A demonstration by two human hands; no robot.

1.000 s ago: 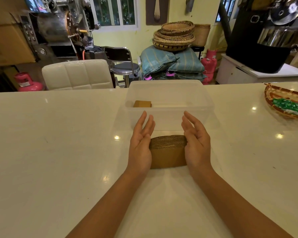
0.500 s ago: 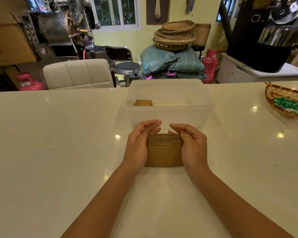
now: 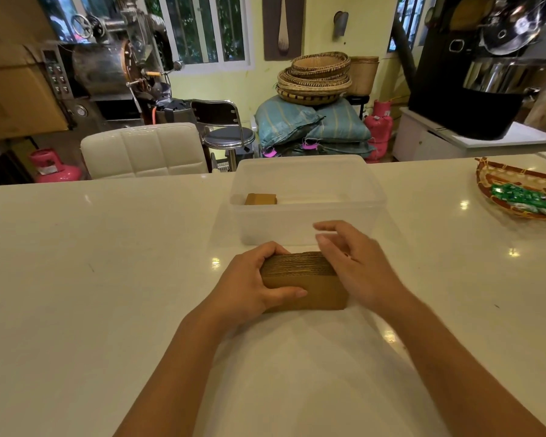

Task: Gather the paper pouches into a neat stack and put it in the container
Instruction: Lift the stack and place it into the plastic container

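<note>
Gripping one pouch stack [image 3: 309, 287] | left hand [image 3: 249, 287] | one container [image 3: 306, 197]

We look from a single wide-angle camera worn at head height, angled forward and down across the white counter [image 3: 76, 294]; our forearms enter from the bottom edge, close beneath the lens, while the room's far wall curves overhead.
</note>
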